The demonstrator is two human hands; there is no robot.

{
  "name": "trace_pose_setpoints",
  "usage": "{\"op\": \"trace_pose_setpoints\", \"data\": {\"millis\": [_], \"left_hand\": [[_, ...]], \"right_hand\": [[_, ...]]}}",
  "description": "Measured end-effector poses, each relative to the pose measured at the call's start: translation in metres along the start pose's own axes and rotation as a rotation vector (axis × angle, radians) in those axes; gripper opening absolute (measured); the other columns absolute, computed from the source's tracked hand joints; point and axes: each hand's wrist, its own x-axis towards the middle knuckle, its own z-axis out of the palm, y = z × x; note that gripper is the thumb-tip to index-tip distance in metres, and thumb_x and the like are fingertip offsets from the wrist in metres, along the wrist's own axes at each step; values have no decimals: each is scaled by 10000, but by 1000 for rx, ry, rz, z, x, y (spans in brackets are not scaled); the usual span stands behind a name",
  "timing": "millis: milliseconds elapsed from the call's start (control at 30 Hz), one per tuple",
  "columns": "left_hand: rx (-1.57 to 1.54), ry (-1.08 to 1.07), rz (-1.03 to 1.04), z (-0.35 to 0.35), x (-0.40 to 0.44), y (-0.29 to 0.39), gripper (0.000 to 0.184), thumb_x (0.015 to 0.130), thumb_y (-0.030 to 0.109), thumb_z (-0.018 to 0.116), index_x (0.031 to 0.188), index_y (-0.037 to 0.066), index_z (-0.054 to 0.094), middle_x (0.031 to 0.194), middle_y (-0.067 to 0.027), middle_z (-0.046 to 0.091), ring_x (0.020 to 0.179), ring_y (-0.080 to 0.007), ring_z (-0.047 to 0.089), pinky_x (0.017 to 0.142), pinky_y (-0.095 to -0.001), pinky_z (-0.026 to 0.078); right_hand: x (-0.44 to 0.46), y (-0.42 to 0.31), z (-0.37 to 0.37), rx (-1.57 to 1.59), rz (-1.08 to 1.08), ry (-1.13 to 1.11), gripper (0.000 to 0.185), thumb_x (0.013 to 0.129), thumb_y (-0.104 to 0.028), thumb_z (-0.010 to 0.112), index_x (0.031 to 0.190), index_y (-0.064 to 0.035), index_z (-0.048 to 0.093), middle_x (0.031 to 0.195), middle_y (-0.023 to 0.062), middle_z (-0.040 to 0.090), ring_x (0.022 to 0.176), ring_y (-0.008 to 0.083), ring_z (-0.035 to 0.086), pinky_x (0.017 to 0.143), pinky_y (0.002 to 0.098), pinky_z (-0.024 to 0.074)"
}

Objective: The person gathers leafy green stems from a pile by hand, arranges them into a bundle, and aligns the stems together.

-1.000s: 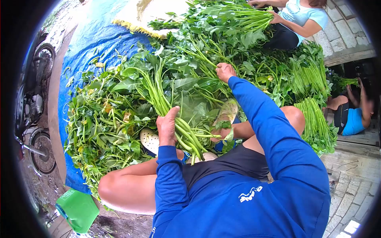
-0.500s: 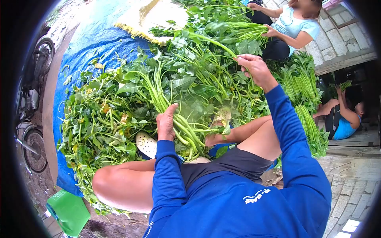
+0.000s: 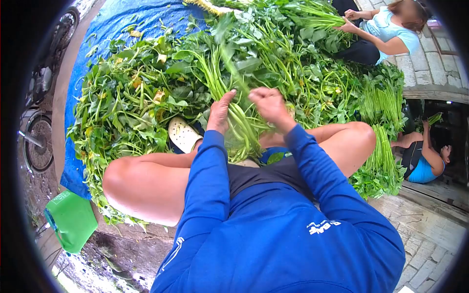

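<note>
My left hand is closed around a bunch of leafy green stems, its leaves pointing away from me and the cut ends towards my lap. Close to its right, my right hand has its fingers pinched on a single leafy stem, smeared by motion, which slants up and left across the bunch. Heaped greens surround both hands, with some yellowed leaves among them. Between my bent legs, a pale clog with holes shows beside the bunch.
A blue tarp lies under the greens. Tidy rows of stems are stacked at the right. One person holds stems at upper right; another person sits farther right. A green plastic container and a motorbike wheel are at left.
My right hand has come down and left with the single stem, from out at the right to beside the bunch. My left hand still grips the bunch. The camera view has shifted.
</note>
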Motion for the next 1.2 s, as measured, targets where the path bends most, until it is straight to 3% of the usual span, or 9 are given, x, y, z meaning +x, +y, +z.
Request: {"op": "trace_pose_setpoints", "data": {"millis": [200, 333, 467, 500, 533, 700, 967, 1100, 1200], "left_hand": [[-169, -52, -233, -32, 4, -25, 371, 946, 361, 869, 1178, 106, 732, 959, -68, 773, 755, -224, 744, 698, -420, 655], [113, 297, 231, -30, 13, -52, 468, 876, 301, 928, 1165, -11, 731, 1002, -95, 751, 790, -194, 708, 731, -355, 587], [249, 226, -99, -43, 16, -40, 403, 820, 218, 921, 1102, -32, 779, 1033, -131, 782, 808, -191, 705, 756, -334, 566], [430, 224, -28, -46, 17, -30, 411, 858, 271, 904, 1142, 22, 742, 969, -106, 746, 739, -236, 725, 681, -374, 628], [326, 178, -58, -38, 7, -16, 372, 871, 254, 891, 1122, 27, 736, 964, -108, 744, 738, -231, 726, 673, -375, 632], [141, 39, -21, -5, -21, 57, 291, 911, 244, 853, 1052, 37, 704, 832, -104, 750, 642, -242, 736, 608, -376, 654], [165, -70, 133, 34, -58, 105, 299, 954, 230, 776, 1120, -10, 715, 945, -136, 779, 736, -243, 759, 684, -378, 662], [246, -83, 167, 39, -70, 103, 342, 961, 239, 744, 1166, -34, 723, 986, -138, 785, 757, -238, 762, 687, -374, 655], [292, -86, 183, 42, -73, 101, 337, 956, 240, 747, 1163, -24, 723, 986, -128, 782, 782, -233, 763, 713, -375, 655]], "right_hand": [[-11, 63, 42, -12, 189, -179, 347, 997, -248, 716, 1230, 1, 781, 1064, 135, 815, 937, 196, 749, 883, 338, 580], [-14, 66, 51, -24, 280, -294, 348, 1018, -215, 688, 1275, 3, 773, 1122, 140, 821, 1015, 180, 748, 931, 331, 575], [-16, 68, 54, 84, 219, -368, 321, 1019, -199, 723, 1275, -17, 785, 1118, 95, 826, 977, 144, 732, 892, 334, 588], [-9, 44, 33, 83, 419, -509, 303, 1011, -205, 759, 1257, -32, 796, 1091, 61, 821, 938, 127, 720, 822, 329, 599], [7, 68, 26, 138, 204, -416, 307, 996, -219, 785, 1250, -47, 799, 1050, 41, 808, 896, 100, 699, 755, 303, 593], [22, -10, -81, 274, 19, 222, 211, 1021, -184, 727, 1182, -65, 794, 933, 9, 756, 773, 66, 666, 668, 254, 588], [-27, -66, -77, 368, -202, 39, 143, 1030, -126, 750, 1131, -45, 811, 878, -42, 742, 706, 10, 612, 618, 187, 483], [-53, -71, -60, 293, -356, -137, 158, 1011, -70, 748, 1149, -10, 797, 1081, 48, 788, 983, 115, 735, 872, 262, 589], [-77, -71, -41, -32, -697, -111, 225, 968, -61, 762, 1188, -19, 774, 1163, 152, 783, 1023, 262, 765, 880, 344, 608]]}}
